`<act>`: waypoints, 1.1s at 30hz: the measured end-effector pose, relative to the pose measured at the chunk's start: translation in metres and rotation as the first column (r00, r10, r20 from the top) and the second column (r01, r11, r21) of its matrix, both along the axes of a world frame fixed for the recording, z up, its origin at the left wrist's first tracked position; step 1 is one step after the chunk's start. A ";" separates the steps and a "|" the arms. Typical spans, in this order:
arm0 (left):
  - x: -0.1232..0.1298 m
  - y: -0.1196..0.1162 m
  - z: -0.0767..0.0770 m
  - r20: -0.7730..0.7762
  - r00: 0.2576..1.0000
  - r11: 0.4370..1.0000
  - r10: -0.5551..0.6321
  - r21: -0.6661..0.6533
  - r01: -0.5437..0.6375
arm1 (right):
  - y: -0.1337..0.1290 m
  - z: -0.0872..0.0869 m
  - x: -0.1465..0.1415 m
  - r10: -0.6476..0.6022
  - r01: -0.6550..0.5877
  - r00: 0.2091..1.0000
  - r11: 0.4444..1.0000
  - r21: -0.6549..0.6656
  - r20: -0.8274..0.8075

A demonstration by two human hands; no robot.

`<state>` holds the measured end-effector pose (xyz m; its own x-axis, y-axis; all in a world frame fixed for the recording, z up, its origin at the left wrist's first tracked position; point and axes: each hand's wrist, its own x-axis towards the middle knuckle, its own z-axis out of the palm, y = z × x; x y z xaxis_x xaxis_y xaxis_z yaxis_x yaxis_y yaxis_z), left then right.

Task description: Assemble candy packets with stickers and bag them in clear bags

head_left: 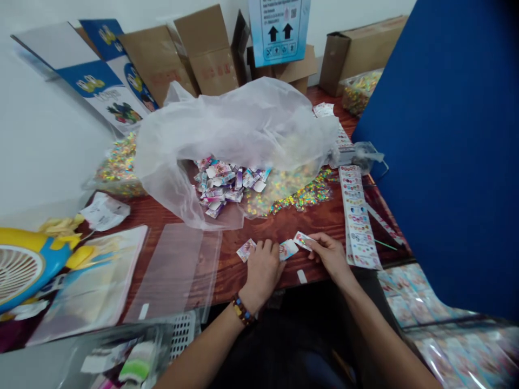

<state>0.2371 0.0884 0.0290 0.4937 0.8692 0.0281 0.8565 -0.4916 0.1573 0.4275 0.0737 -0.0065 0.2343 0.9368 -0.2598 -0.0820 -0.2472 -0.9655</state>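
Observation:
My right hand [331, 257] pinches a small printed packet [303, 241] by its right end, between thumb and fingers, just above the table. My left hand [264, 271], with a beaded bracelet at the wrist, rests on the tabletop with its fingers curled down. One small printed packet [245, 250] sticks out at its left side, and a white-and-blue one [288, 249] touches its right side. What lies beneath the fingers is hidden. Beyond the hands, a pile of small purple-and-white boxes [221, 186] lies at the mouth of a large clear plastic bag [239, 116].
Shiny coloured confetti bits [304, 194] spill beside the bag. Sticker sheets [359, 216] lie at right, near a blue panel [441, 151]. Clear plastic sleeves [170, 265] and a yellow-blue fan [28, 265] are at left. Cardboard boxes [211, 59] line the wall. A small white strip [301, 276] lies near the edge.

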 end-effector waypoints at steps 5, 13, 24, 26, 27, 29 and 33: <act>-0.008 -0.004 -0.009 0.170 0.985 0.999 0.025 -0.038 -0.019 | 0.007 0.006 -0.010 0.033 -0.033 0.999 0.999 0.013 0.016; -0.018 -0.007 -0.014 0.285 0.958 1.000 0.024 -0.024 -0.018 | 0.012 0.024 -0.008 0.322 -0.324 0.917 0.946 -0.030 0.237; -0.020 -0.007 -0.004 0.267 0.961 0.996 -0.068 -0.044 0.083 | 0.036 0.050 0.000 0.555 -0.528 0.650 0.821 -0.217 0.519; -0.021 -0.008 -0.004 0.293 0.953 0.994 -0.078 -0.052 0.097 | 0.036 0.048 0.002 0.579 -0.546 0.671 0.808 -0.220 0.463; -0.021 -0.008 -0.004 0.294 0.952 0.993 -0.086 -0.055 0.106 | 0.036 0.047 0.002 0.587 -0.551 0.680 0.804 -0.223 0.438; -0.019 -0.009 -0.003 0.271 0.957 0.991 -0.102 -0.057 0.122 | 0.036 0.044 0.002 0.600 -0.563 0.692 0.796 -0.221 0.401; -0.015 -0.008 0.000 0.237 0.965 0.991 -0.109 -0.050 0.124 | 0.032 0.041 -0.005 0.568 -0.533 0.756 0.823 -0.197 0.326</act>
